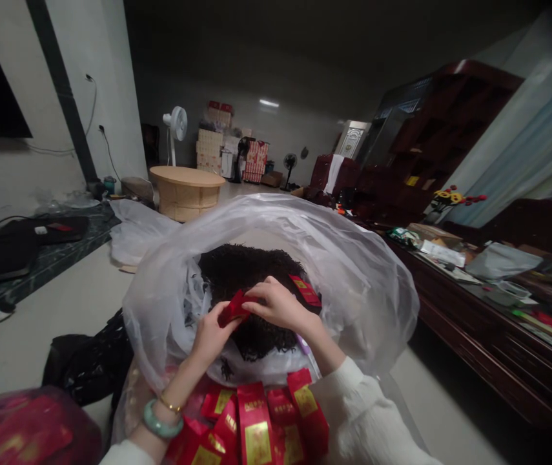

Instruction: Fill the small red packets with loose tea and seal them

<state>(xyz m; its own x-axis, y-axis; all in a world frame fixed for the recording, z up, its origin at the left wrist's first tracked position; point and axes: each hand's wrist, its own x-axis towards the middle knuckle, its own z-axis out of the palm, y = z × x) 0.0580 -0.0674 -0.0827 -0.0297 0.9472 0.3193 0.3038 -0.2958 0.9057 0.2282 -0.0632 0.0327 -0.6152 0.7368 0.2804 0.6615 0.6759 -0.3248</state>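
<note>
Item: red packet (232, 311), one, small; centre of the frame, raised over the mouth of a bag, narrow and folded-looking; any print on it cannot be read.

Left hand (212, 336), centre of the frame: grip closed about the packet's lower left side, thumb and fingers against it. On the wrist, a thin gold bracelet (170, 403) and a pale green bangle (163, 418).

Right hand (276, 303), just right of centre: grip drawn nearly together, fingertips on the packet's upper right edge. White sleeve (367, 413), lower right of centre.

Clear plastic bag (372, 278), large, across the middle of the frame, mouth wide open. Contents: a heap of dark, shredded-looking matter (251, 261); one red packet with gold marking (306, 290), lying at the right side of the heap. A purple object (303, 344), partly hidden by the right forearm.

Group of red packets with gold labels (256, 426), several, bottom centre, packed close together, some tilted.

Black plastic bag (84, 358), lower left. Thin bag of red items (28, 429), bottom left corner.

Round wooden stand (187, 187), upper left of centre; white fan (177, 124), just above it. Stacked boxes (209, 148), upper centre. Dark wooden surface (454, 329), right, carrying mixed articles; flowers (452, 196) above.
</note>
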